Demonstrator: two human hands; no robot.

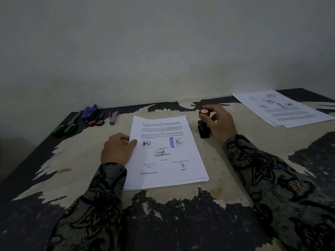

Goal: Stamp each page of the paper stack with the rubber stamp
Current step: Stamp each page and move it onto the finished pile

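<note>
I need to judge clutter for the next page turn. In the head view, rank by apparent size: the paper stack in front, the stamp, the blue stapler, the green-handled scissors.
1. paper stack
2. green-handled scissors
3. and 4. rubber stamp and blue stapler look alike; the right hand hides part of the stamp, so I won't rank them.

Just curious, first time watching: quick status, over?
Left hand pinning paper stack. Right hand fingers on rubber stamp, over ink pad. Top page shows APPROVED. Nothing blocking.
</note>
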